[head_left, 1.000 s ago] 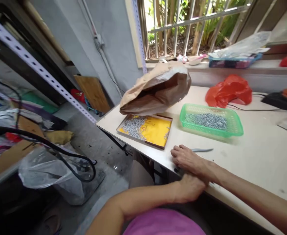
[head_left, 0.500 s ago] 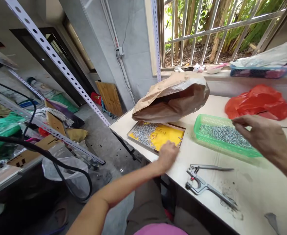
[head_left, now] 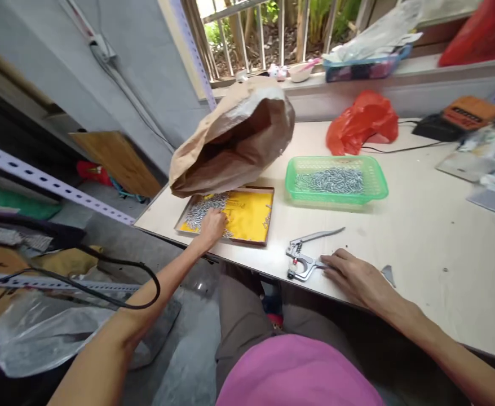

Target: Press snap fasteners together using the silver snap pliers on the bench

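Note:
My left hand [head_left: 213, 226] is over a shallow cardboard tray [head_left: 266, 235], its fingers bent and closed at the edge of a pile of small silver metal pieces [head_left: 199, 211]. Whatever it pinches is too small to make out. A yellow sheet [head_left: 250, 211] with printing lines the tray. My right hand [head_left: 353, 276] lies on the lower handle of silver snap pliers [head_left: 304, 262], fingers curled over it. The pliers rest on the table with their handles spread. Beyond them, a green plastic basket [head_left: 380, 189] contains many similar metal pieces [head_left: 334, 180].
A large open brown paper bag [head_left: 239, 138] leans behind the tray. Toward the window sill are a red plastic bag [head_left: 361, 121] and an orange-and-black device [head_left: 469, 113] with a cord. A small grey scrap [head_left: 388, 275] lies beside my right hand. A black cable [head_left: 104, 301] hangs at left.
My view has swung right. My left hand has moved from the tray's near right side to the metal pile. My right hand has come down from near the basket onto the pliers' handle.

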Motion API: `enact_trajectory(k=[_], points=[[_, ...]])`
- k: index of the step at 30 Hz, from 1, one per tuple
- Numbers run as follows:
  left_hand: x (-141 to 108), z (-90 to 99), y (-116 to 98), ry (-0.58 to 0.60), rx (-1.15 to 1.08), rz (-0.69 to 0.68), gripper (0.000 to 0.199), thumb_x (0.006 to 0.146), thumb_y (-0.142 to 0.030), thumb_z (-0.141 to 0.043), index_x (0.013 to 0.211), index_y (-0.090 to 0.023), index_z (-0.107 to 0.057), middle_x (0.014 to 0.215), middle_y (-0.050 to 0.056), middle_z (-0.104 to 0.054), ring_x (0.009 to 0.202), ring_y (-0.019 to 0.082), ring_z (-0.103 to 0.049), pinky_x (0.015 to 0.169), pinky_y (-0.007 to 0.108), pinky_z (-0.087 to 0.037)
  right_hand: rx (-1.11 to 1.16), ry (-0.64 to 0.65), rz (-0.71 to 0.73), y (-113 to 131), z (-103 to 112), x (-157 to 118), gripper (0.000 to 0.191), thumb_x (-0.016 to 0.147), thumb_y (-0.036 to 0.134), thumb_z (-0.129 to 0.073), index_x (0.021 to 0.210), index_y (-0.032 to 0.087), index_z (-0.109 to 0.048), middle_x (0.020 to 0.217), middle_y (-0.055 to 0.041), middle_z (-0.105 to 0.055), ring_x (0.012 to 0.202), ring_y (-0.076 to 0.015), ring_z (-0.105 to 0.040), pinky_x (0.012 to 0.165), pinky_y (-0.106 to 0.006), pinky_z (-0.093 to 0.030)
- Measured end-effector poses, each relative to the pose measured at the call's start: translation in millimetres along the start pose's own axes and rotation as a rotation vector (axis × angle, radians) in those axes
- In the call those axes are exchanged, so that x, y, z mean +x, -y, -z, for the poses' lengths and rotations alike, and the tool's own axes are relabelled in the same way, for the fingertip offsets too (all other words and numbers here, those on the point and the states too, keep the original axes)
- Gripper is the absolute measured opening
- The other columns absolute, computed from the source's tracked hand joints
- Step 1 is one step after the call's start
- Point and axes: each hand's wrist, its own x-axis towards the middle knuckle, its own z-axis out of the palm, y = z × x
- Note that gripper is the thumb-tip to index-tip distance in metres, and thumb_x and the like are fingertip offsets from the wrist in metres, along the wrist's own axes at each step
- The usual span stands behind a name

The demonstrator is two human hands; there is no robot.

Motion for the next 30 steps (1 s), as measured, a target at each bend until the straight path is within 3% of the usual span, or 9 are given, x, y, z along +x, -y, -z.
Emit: enact_trajectory(k=[3, 5, 7, 9, 13, 19, 26, 30], points=[[-3, 12.4, -12, -0.061, -0.062, -0.045, 0.019, 0.085, -0.017, -0.049, 0.08, -0.012, -0.067, 0.09, 0.012, -0.065, 0.096, 0.023, -0.051, 0.079, 0.031, -0.041, -0.064, -0.019, -0.024, 2, -3, -1, 0.033, 0.096, 0.029, -0.031, 0.104, 0.021, -0.061, 0.093, -0.0059, -0.057, 0.078, -0.016, -0.059, 0.066, -0.029, -0.046], [-15, 19.6, -34, -0.066, -0.252, -0.059, 0.017, 0.083, -0.019, -0.052, 0.083, -0.012, -0.067, 0.087, 0.009, -0.066, 0.086, 0.019, -0.055, 0.076, 0.029, -0.043, -0.102, -0.006, -0.032, 3, -2, 1, 0.033, 0.097, 0.027, -0.03, 0.099, 0.02, -0.062, 0.089, -0.0057, -0.057, 0.078, -0.0161, -0.058, 0.066, -0.028, -0.045], [-31, 22.0, -65, 0.052, -0.573, -0.044, 0.016, 0.081, -0.024, -0.056, 0.084, -0.014, -0.068, 0.079, 0.005, -0.067, 0.069, 0.014, -0.056, 0.065, 0.025, -0.044, -0.133, 0.009, -0.047, 6, -1, 2, 0.032, 0.097, 0.026, -0.03, 0.097, 0.019, -0.062, 0.087, -0.0054, -0.056, 0.078, -0.0159, -0.057, 0.065, -0.028, -0.043], [-48, 17.7, -98, 0.263, -0.867, -0.005, 0.02, 0.078, -0.029, -0.058, 0.085, -0.014, -0.068, 0.071, 0.002, -0.064, 0.054, 0.009, -0.051, 0.052, 0.021, -0.041, -0.16, 0.023, -0.067, 9, 0, 2, 0.031, 0.097, 0.025, -0.031, 0.096, 0.019, -0.061, 0.087, -0.0053, -0.056, 0.078, -0.0157, -0.056, 0.063, -0.027, -0.04], [-69, -4.6, -141, 0.485, -1.114, 0.083, 0.025, 0.073, -0.035, -0.062, 0.076, -0.011, -0.068, 0.054, -0.003, -0.053, 0.042, 0.005, -0.038, 0.04, 0.018, -0.029, -0.198, 0.033, -0.073, 11, 2, 2, 0.03, 0.097, 0.023, -0.031, 0.096, 0.02, -0.061, 0.085, -0.0048, -0.055, 0.077, -0.0154, -0.055, 0.061, -0.026, -0.036], [-72, -22.9, -148, 0.579, -1.164, 0.153, 0.029, 0.07, -0.04, -0.066, 0.067, -0.011, -0.063, 0.05, -0.004, -0.051, 0.038, 0.004, -0.037, 0.036, 0.018, -0.026, -0.226, 0.014, -0.062, 9, 1, 3, 0.028, 0.097, 0.023, -0.032, 0.092, 0.02, -0.059, 0.085, -0.0041, -0.055, 0.074, -0.0137, -0.053, 0.059, -0.026, -0.032], [-65, -15.8, -151, 0.669, -1.053, 0.142, 0.028, 0.069, -0.038, -0.067, 0.06, -0.012, -0.06, 0.047, -0.004, -0.05, 0.038, 0.004, -0.04, 0.037, 0.018, -0.028, -0.245, -0.046, -0.03, 5, -9, 3, 0.024, 0.095, 0.021, -0.035, 0.092, 0.021, -0.059, 0.085, -0.0038, -0.056, 0.073, -0.0146, -0.052, 0.058, -0.026, -0.032], [-61, -10.6, -150, 0.756, -1.036, 0.157, 0.029, 0.069, -0.039, -0.069, 0.061, -0.012, -0.061, 0.05, -0.004, -0.053, 0.039, 0.004, -0.043, 0.039, 0.018, -0.032, -0.175, -0.017, -0.019, 4, 0, 1, 0.025, 0.095, 0.024, -0.035, 0.096, 0.021, -0.06, 0.089, -0.0054, -0.058, 0.077, -0.016, -0.055, 0.062, -0.027, -0.039]])
